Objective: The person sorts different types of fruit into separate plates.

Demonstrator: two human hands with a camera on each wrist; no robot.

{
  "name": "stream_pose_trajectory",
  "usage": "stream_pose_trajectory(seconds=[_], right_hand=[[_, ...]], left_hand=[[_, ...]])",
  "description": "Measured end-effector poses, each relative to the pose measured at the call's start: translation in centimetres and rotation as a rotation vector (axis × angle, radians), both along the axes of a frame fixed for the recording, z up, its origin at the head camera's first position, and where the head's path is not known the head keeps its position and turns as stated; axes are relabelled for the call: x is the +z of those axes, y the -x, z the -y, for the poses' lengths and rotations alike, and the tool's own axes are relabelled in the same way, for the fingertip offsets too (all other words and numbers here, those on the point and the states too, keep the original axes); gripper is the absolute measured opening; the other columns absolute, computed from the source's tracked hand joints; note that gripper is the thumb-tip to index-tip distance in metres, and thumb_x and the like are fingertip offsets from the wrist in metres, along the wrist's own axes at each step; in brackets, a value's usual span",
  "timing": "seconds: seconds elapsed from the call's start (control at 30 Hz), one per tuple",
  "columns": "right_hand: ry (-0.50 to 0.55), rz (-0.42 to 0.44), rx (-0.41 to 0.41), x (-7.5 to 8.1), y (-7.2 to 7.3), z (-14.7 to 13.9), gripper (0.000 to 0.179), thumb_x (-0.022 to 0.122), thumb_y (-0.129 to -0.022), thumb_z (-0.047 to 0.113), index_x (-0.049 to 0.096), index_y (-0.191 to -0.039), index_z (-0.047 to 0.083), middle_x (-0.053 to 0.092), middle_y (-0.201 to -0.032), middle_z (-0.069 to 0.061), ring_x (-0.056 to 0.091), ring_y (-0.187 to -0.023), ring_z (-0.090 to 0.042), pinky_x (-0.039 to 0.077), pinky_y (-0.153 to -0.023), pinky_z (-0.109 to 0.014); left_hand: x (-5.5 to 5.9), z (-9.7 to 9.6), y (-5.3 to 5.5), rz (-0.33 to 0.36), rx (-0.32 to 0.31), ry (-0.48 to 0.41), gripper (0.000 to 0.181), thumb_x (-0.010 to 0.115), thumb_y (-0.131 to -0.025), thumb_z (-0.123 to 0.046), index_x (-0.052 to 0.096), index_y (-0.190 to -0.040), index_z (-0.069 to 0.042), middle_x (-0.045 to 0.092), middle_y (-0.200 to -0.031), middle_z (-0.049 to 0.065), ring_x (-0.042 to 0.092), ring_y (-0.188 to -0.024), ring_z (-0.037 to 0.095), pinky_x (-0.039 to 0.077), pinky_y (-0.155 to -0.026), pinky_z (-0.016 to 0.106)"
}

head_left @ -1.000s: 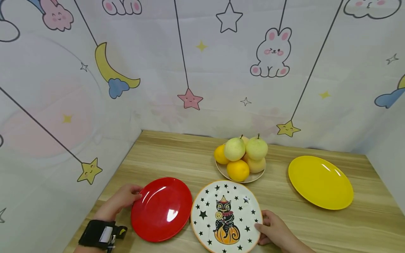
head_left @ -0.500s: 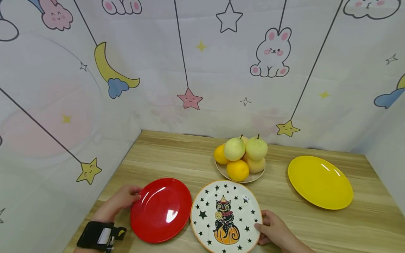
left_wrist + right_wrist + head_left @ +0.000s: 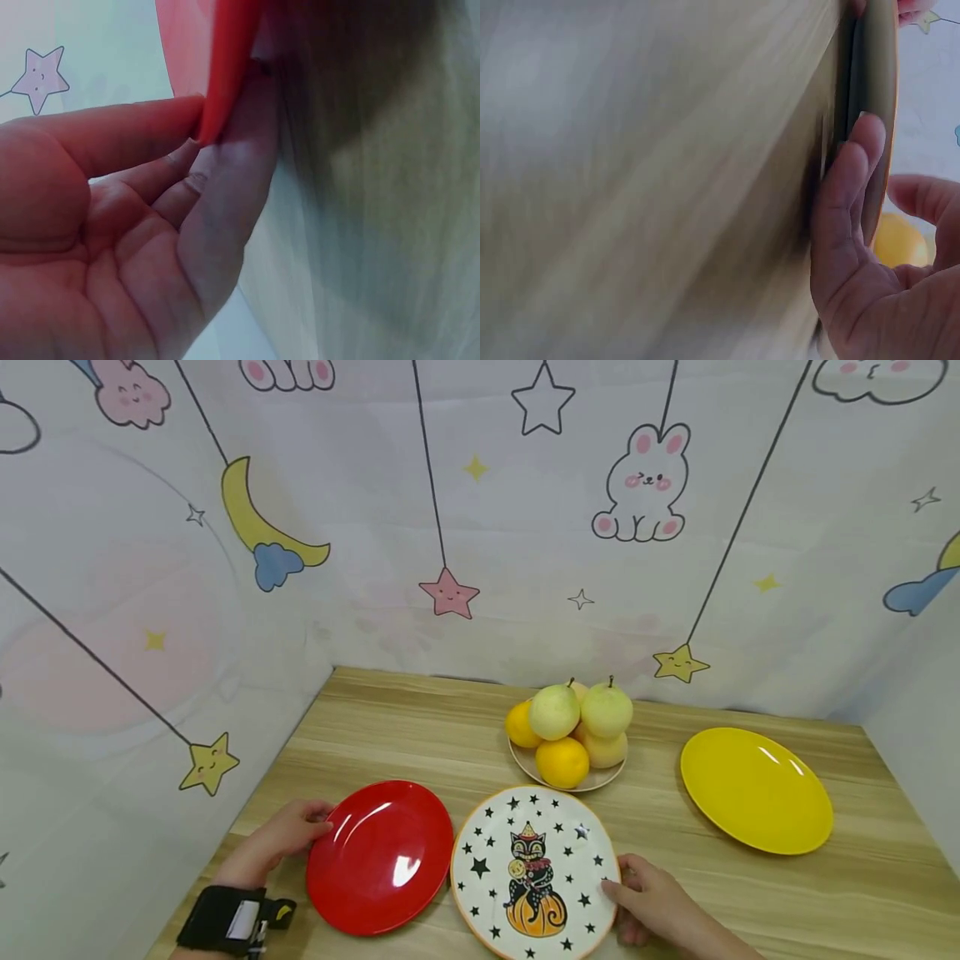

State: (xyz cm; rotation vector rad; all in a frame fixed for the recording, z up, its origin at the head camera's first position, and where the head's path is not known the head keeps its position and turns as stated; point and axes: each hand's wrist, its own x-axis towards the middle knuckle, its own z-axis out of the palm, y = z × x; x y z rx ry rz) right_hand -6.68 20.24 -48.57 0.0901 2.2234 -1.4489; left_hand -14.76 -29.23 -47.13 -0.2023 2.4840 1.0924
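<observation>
In the head view a glossy red plate (image 3: 381, 860) lies on the left, its left rim pinched by my left hand (image 3: 294, 828). The left wrist view shows the thumb on the plate's upper face and the fingers beneath the red rim (image 3: 229, 67). Beside it is a white plate (image 3: 558, 906) with black stars and a cat on a pumpkin. My right hand (image 3: 651, 900) holds this plate's right rim, thumb over the edge. In the right wrist view, fingers lie against the plate's underside (image 3: 881, 82) and the thumb is by its orange-edged rim.
Behind the white plate stands a shallow bowl (image 3: 600, 783) of pears (image 3: 555, 712) and orange-yellow fruit (image 3: 562, 763). A yellow plate (image 3: 757, 791) lies at the right on the wooden table (image 3: 390, 727). Printed cloth walls (image 3: 525, 527) enclose the back and sides.
The right hand's fingers under the white plate's rim have shifted slightly. The left hand keeps its hold on the red plate, and both plates look nearly unmoved; the head view tilts a little.
</observation>
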Motion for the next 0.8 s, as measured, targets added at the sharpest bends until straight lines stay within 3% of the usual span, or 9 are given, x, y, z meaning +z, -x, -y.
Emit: stream_pose_trajectory(seconds=[0.17, 0.37, 0.53, 0.63, 0.73, 0.8], right_hand=[[-0.095, -0.098, 0.032, 1.2, 1.2, -2.8, 0.031, 0.055, -0.095, 0.029, 0.054, -0.104, 0.0, 0.06, -0.066, -0.004, 0.057, -0.046, -0.018, 0.044, -0.04, -0.028], [-0.343, -0.265, -0.157, 3.4, 3.5, -9.6, 0.033, 0.053, -0.097, 0.028, 0.057, -0.108, -0.003, 0.065, -0.077, -0.007, 0.056, -0.052, -0.014, 0.046, -0.049, -0.024], [-0.625, -0.43, -0.284, 3.7, 4.8, -17.1, 0.038, 0.05, -0.096, 0.026, 0.055, -0.11, -0.01, 0.06, -0.093, -0.025, 0.057, -0.074, -0.028, 0.043, -0.06, -0.032], [-0.706, -0.399, -0.35, 3.1, 5.6, -20.6, 0.045, 0.048, -0.095, 0.024, 0.047, -0.118, -0.015, 0.049, -0.106, -0.036, 0.046, -0.092, -0.046, 0.04, -0.069, -0.047], [-0.701, -0.264, -0.397, 2.6, 6.4, -22.8, 0.056, 0.044, -0.096, 0.027, 0.036, -0.13, -0.017, 0.036, -0.119, -0.041, 0.035, -0.107, -0.054, 0.036, -0.081, -0.06], [-0.662, -0.174, -0.407, 2.2, 6.7, -23.7, 0.062, 0.041, -0.097, 0.03, 0.029, -0.135, -0.019, 0.031, -0.124, -0.044, 0.032, -0.112, -0.056, 0.037, -0.087, -0.062]], left_hand=[[0.1, -0.2, 0.1, -0.006, -0.003, 0.004, 0.029, 0.055, -0.091, -0.002, 0.056, -0.118, 0.009, 0.062, -0.091, 0.012, 0.059, -0.072, 0.018, 0.057, -0.064, 0.033], [0.0, -0.2, 0.1, -0.028, -0.01, 0.017, 0.03, 0.055, -0.09, 0.0, 0.055, -0.118, 0.011, 0.063, -0.093, 0.013, 0.06, -0.073, 0.018, 0.057, -0.065, 0.033], [0.1, -0.3, 0.1, -0.033, -0.01, 0.014, 0.03, 0.054, -0.091, 0.0, 0.054, -0.119, 0.011, 0.062, -0.093, 0.013, 0.059, -0.074, 0.018, 0.057, -0.065, 0.033], [0.1, -0.1, 0.1, -0.043, -0.018, 0.021, 0.03, 0.054, -0.091, -0.001, 0.054, -0.119, 0.011, 0.062, -0.093, 0.014, 0.058, -0.074, 0.019, 0.057, -0.064, 0.033], [0.1, 0.2, 0.1, -0.049, -0.014, 0.036, 0.03, 0.055, -0.091, -0.001, 0.055, -0.119, 0.01, 0.062, -0.094, 0.014, 0.058, -0.075, 0.019, 0.057, -0.065, 0.033], [0.1, 0.3, 0.1, -0.051, -0.012, 0.041, 0.031, 0.055, -0.091, -0.001, 0.055, -0.12, 0.01, 0.062, -0.095, 0.014, 0.059, -0.076, 0.018, 0.057, -0.066, 0.033]])
